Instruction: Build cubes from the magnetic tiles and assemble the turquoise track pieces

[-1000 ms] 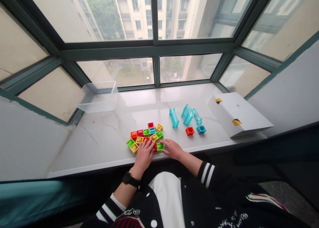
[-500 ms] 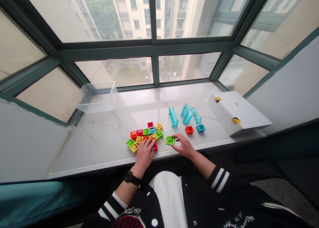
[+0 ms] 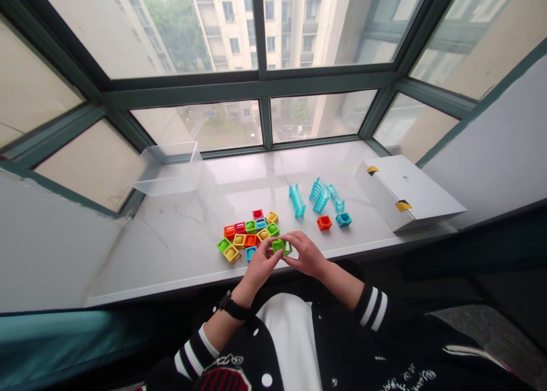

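Observation:
Between my two hands is a green toy block [image 3: 278, 245] with an open, hollow side. My left hand [image 3: 261, 264] pinches it from the left with thumb and fingers. My right hand [image 3: 306, 255] grips it from the right, fingertips at its far and near edges. Close by on the left lies a cluster of red, orange, yellow, green and blue blocks, among them a yellow block [image 3: 231, 254] and a blue block [image 3: 250, 253]. My left hand partly hides the cluster's right end.
An orange block [image 3: 324, 223] and a blue block [image 3: 343, 219] stand to the right. Behind them lie clear turquoise track pieces [image 3: 319, 195]. A clear plastic bin [image 3: 171, 186] sits back left, a white box [image 3: 412, 191] at right. Windows [image 3: 325, 114] border the white sill [image 3: 149, 265].
My right hand has carried the green block left and slightly nearer. My left hand has left the cluster, moved right and taken hold of the same block.

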The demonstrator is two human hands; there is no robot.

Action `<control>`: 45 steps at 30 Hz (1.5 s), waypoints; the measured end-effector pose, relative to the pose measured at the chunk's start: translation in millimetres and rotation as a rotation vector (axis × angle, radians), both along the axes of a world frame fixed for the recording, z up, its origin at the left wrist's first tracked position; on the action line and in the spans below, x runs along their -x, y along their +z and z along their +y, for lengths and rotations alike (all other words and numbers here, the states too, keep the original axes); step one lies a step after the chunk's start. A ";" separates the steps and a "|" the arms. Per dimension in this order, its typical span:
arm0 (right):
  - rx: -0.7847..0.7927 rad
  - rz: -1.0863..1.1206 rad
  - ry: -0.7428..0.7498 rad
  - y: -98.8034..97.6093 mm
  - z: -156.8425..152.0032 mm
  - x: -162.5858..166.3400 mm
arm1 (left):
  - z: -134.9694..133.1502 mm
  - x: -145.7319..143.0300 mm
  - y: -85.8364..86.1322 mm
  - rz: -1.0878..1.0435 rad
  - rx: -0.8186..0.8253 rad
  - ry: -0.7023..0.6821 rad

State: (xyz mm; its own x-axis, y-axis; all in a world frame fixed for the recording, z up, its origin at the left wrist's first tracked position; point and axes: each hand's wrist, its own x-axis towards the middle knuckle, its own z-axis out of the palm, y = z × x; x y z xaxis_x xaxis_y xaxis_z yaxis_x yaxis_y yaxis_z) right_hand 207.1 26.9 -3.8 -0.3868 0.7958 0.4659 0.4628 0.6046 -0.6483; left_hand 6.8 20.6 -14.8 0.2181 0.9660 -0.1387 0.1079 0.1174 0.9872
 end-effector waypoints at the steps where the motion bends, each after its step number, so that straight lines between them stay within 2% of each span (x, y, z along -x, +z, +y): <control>1: -0.004 0.000 0.003 0.0 -0.2 0.9 | 0.2 0.7 -0.8 -0.065 0.047 0.004; 4: 0.004 0.018 0.002 0.5 -1.8 2.2 | 0.7 0.9 -1.3 -0.209 0.179 0.016; 7: 0.020 0.034 0.019 2.4 -4.4 2.7 | 1.4 0.0 -0.2 -0.231 0.223 0.012; 15: 0.034 0.073 0.047 7.5 -8.2 5.1 | 1.8 2.0 -1.1 -0.210 0.167 0.022; 28: 0.129 0.024 -0.019 -5.4 -10.8 6.5 | -1.2 -4.1 -14.9 -0.123 0.093 0.034; 34: 0.160 0.032 -0.072 -9.3 -7.2 -6.5 | -1.5 -5.1 -18.1 -0.146 0.110 -0.003; 39: 0.203 -0.023 -0.232 -26.2 12.4 -31.6 | -2.2 -3.8 -24.1 -0.160 0.172 0.013; 42: 0.276 -0.100 -0.347 -45.8 28.3 -42.3 | -2.2 -4.6 -30.2 -0.166 0.210 0.000; 45: 0.280 -0.166 -0.417 -68.4 42.7 -45.0 | -1.9 -7.3 -37.0 -0.166 0.247 -0.043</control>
State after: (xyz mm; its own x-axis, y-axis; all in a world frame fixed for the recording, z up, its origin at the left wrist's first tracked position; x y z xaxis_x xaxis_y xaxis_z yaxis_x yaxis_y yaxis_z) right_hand 252.1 69.6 -72.2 -0.0609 0.9830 0.1732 0.7372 0.1612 -0.6561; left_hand 14.1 18.7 -51.8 0.2972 0.8969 -0.3275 -0.0422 0.3550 0.9339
